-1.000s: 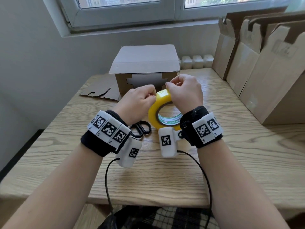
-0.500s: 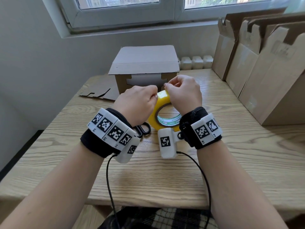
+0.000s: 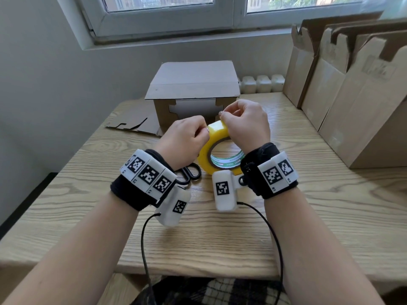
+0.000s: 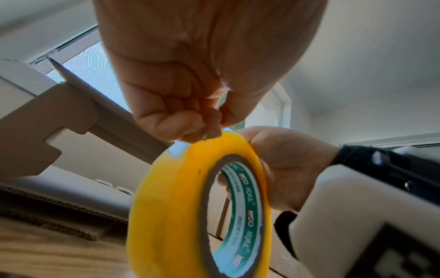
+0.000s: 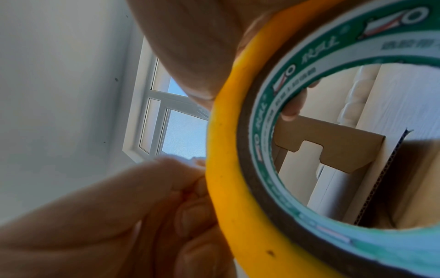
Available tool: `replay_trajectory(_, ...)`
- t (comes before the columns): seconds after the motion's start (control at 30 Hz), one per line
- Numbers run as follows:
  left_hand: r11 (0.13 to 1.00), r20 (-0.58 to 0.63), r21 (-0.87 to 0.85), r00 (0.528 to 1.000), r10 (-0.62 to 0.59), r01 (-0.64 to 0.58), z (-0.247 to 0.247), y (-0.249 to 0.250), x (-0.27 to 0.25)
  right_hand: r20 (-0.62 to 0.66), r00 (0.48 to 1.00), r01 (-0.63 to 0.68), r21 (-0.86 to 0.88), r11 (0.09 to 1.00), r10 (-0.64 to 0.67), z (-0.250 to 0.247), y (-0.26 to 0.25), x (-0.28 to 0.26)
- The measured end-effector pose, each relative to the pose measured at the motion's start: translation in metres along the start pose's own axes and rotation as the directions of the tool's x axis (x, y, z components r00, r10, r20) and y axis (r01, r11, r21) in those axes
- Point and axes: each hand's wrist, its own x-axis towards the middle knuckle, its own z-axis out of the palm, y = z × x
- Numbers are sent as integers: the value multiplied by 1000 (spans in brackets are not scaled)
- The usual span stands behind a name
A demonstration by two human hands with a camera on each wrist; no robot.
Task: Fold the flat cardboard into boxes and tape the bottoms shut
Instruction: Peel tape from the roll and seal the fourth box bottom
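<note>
Both hands have crept slightly higher since a second ago. The right hand (image 3: 246,124) grips the yellow tape roll (image 3: 217,155), a finger through its core; the left hand (image 3: 184,140) pinches at its rim. One folded cardboard box (image 3: 191,84) sits at twelve o'clock on the desk (image 3: 330,205), black scissors (image 3: 190,173) below the left wrist.

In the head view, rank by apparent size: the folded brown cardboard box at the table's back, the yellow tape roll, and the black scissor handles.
1. Folded brown cardboard box, clearly largest.
2. Yellow tape roll, partly covered by the left hand and right hand.
3. Black scissor handles, smallest; blades hidden.
</note>
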Motion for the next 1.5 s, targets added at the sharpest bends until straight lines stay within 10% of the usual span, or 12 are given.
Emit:
replay_trajectory(0.23, 909, 41, -400, 993, -109, 117, 6, -12, 1, 2, 1000, 3, -11, 1000, -3, -1, 1, 1)
replay_trajectory(0.57, 959, -28, -279, 998, -52, 42, 12, -14, 0, 12, 1000, -11, 19, 1000, 11, -1, 4, 3)
replay_trajectory(1.03, 706, 44, -679, 971, -233, 200, 6, -10, 1, 23, 997, -73, 93, 993, 71, -2, 6, 7)
replay_trajectory(1.17, 810, -61, -551, 958, -280, 202, 2, -14, 8, 27, 998, -57, 116, 992, 54, -2, 5, 5)
replay_trajectory(1.3, 818, 202, -461, 938, -281, 344, 8, -7, 14, 20, 997, -74, 154, 985, 72, -4, 5, 7)
replay_trajectory(1.5, 577, 375, -652, 870, -320, 493, 15, 1, 11, -92, 994, -56, 55, 997, 60, -7, 9, 9)
